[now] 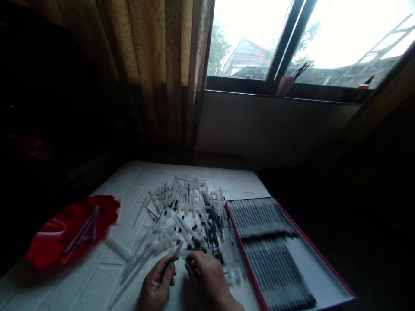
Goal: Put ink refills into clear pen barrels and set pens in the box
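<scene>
Over along the worktop [74, 291]'s left edge, a red dish [48, 226] holds a few tubes [95, 222]; there's some room between it and the pile. Now the left hand [154, 280], at the near edge, pinching a slim pen barrel [178, 248]: light, stiff, probably slick, best gripped mid-length. Loose pen parts [188, 198] crowd beyond. The right hand [209, 274] curls its fingers; whether they hold anything, I can't tell. Rightmost, a red-rimmed box [311, 265] of pens [269, 216] lines the right edge.

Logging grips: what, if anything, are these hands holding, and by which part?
Left hand: a slim, greyish, plastic-looking tube, pinched below its protruding upper end. Right hand: cannot be told.
</scene>
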`<state>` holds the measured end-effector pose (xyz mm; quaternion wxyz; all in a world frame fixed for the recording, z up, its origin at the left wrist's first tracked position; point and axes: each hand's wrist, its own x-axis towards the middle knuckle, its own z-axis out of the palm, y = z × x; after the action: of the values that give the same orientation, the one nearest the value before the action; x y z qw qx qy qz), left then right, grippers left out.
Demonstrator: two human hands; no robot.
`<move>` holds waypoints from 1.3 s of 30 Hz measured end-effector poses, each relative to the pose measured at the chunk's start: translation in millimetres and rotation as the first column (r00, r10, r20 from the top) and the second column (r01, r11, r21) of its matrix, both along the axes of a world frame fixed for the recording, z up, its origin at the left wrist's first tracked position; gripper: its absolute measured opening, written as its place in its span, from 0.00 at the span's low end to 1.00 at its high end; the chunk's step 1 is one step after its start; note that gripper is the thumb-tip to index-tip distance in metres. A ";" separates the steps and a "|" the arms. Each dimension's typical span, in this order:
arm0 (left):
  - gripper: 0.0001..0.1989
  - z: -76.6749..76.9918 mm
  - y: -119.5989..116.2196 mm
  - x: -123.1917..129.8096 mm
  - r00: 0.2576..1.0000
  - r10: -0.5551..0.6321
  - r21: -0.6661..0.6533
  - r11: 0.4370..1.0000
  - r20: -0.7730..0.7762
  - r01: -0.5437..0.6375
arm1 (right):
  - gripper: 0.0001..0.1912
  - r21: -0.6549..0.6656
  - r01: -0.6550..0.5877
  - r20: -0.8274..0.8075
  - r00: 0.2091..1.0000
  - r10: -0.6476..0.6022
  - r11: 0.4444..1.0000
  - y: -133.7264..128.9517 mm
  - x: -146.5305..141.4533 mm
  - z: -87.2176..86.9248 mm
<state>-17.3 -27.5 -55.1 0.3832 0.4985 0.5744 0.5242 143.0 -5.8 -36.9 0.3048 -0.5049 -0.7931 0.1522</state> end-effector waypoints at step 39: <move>0.14 17.9 -10.0 5.0 0.619 -0.298 0.205 0.766 -0.727 0.610 | 0.07 -0.362 -0.176 -0.825 0.518 -0.226 0.915 -47.0 59.2 -28.4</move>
<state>-12.4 -37.4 -37.2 0.1586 0.8529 0.3889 0.3100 202.2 -52.8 -65.4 0.5458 -0.4272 -0.4833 0.5348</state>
